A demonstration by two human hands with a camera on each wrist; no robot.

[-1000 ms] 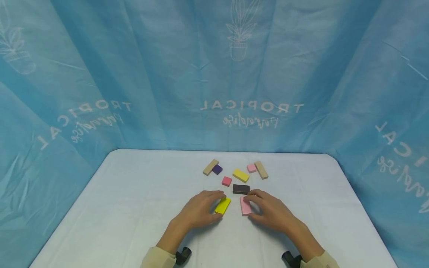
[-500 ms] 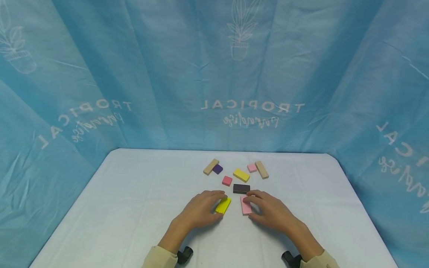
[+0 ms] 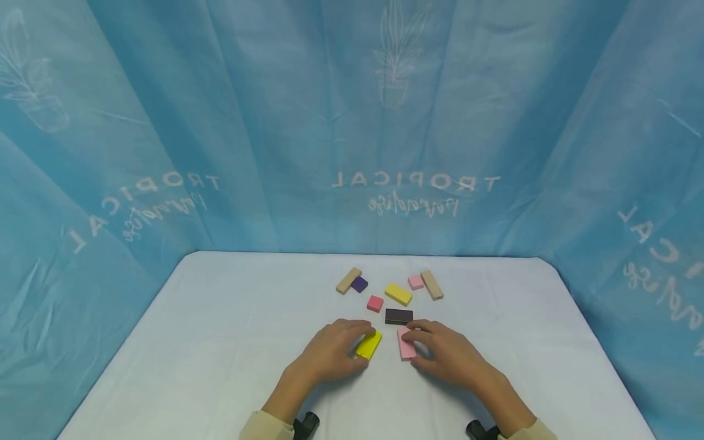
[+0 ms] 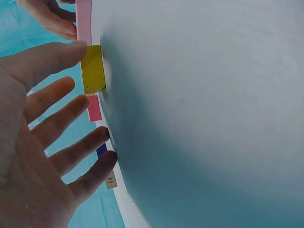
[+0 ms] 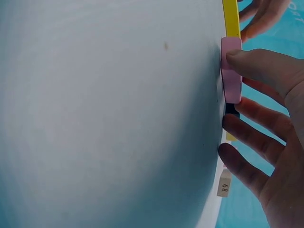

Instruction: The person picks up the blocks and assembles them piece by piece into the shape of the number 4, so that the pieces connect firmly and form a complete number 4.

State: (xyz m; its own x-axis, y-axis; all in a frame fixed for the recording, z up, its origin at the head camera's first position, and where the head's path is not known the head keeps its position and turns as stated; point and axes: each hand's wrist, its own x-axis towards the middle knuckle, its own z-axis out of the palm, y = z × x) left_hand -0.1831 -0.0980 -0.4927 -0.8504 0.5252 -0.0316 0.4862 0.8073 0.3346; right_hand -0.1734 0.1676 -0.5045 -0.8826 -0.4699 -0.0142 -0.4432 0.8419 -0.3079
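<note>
Both hands curve round small oblong blocks on the white-covered table. My left hand spans a bright yellow block, thumb at its near end and index fingertip by its far end. In the left wrist view, the thumb tip meets the corner of that block, and the remaining fingers spread loosely. My right hand spans a pink block, index finger over its upper part. The right wrist view has the thumb pressing the pink block's end. A dark brown block lies just beyond, close to the right fingertips.
Farther back lie a red block, another yellow block, a small pink block, a purple block and two plain wooden blocks, left and right. A blue printed curtain surrounds the table.
The whole head view has shifted slightly, so everything sits a little lower in it. Hands and blocks keep their places relative to one another.
</note>
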